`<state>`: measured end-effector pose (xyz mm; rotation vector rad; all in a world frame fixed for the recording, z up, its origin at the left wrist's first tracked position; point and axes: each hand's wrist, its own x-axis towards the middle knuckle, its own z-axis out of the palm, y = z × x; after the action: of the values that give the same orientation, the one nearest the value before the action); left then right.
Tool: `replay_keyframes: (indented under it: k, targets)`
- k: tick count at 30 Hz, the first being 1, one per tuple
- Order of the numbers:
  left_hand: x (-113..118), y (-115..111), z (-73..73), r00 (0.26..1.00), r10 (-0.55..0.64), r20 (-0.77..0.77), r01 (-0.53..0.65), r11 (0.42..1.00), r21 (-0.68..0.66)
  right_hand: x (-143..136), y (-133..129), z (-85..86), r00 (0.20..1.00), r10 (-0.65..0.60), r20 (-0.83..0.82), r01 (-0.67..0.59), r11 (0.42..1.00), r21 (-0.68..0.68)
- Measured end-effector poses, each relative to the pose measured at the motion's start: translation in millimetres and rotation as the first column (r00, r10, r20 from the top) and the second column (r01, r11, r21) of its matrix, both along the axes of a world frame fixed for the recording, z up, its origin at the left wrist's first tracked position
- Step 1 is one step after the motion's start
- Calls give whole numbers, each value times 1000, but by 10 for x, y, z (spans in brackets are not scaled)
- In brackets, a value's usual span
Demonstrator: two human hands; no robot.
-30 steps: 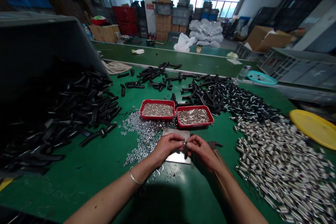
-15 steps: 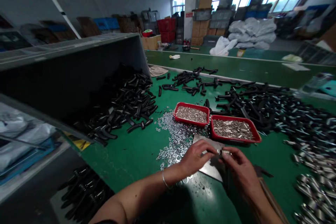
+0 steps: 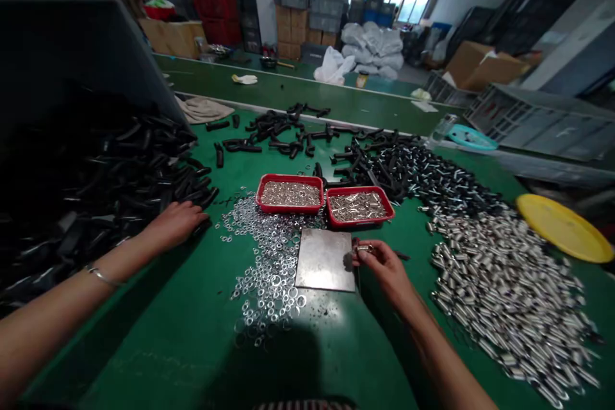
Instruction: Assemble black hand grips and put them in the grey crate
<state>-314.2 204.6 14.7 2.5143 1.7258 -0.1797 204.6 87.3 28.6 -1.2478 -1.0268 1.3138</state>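
Green tabletop (image 3: 216, 327): right hand (image 3: 383, 266) pinches silver coil spring (image 3: 364, 248) right of square metal plate (image 3: 325, 261); left hand (image 3: 175, 225), grip unclear, touches curved black pieces (image 3: 204, 227) leftward.

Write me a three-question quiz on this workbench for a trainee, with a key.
1. Fill the gap: Two ____ trays of small metal parts stand just beyond the metal plate.
2. Multiple choice: What does the right hand hold?
a) a white glove
b) a coiled spring
c) a cardboard box
3. True or false: The left hand rests on the metal plate.

Key:
1. red
2. b
3. False; it is at the edge of the pile of black parts. Whether it grips one cannot be told.
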Motion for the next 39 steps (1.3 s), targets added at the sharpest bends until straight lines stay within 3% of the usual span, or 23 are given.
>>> replay_keyframes:
  k: [4,7,9,11,13,15,17,23,28,30,33,35,36,37,39]
  targets:
    - [83,44,116,999,-21,47,18,998,60,-2,-60,-57,998,-47,-52,46,999,-26]
    - [596,-160,264,937,52,346,-111,982,153,-54,-104,-63,994,-62,-91,58,997,-43]
    - [1163,-391,327,728,102,678,-162,987,25,-135,-119,-61,992,-63,-113,58,997,-44]
    - [1797,-607,331,487,155,859,3,984,-180,-235,-122,-55,989,-60,-134,56,998,-34]
    - [2360,-747,275,311,262,913,200,921,-333,-321,-124,-50,987,-59,-149,57,998,-16]
    - [2763,-810,187,205,397,895,302,844,-443,-366,-132,-46,986,-60,-157,61,998,1]
    - [2997,-830,104,142,486,862,296,811,-505,-369,-148,-44,983,-89,-163,91,996,10]
    - [3202,-902,-11,57,576,816,258,781,-569,-362,-241,-60,972,-169,-165,174,985,17]
    - [3311,-1082,-94,-135,688,713,341,708,-618,-392,-314,-125,992,-104,-68,107,994,36]
    - [3319,-1185,-97,-80,719,690,473,637,-609,-346,-323,-164,997,-69,-33,70,996,46]
    - [3242,-1331,-28,69,735,675,691,453,-564,-256,-298,-197,992,37,-117,-41,999,-31]
    - [3139,-1390,43,77,767,638,762,368,-534,-245,-232,-190,971,154,-184,-173,981,-90]
    - [3079,-1401,75,59,787,614,764,360,-535,-271,-177,-180,955,229,-188,-251,962,-103]
    - [3014,-1399,103,19,802,596,740,390,-549,-322,-105,-167,942,299,-155,-316,943,-100]
    - [2870,-1351,146,-152,784,602,590,561,-581,-504,78,-139,924,378,61,-377,926,-37]
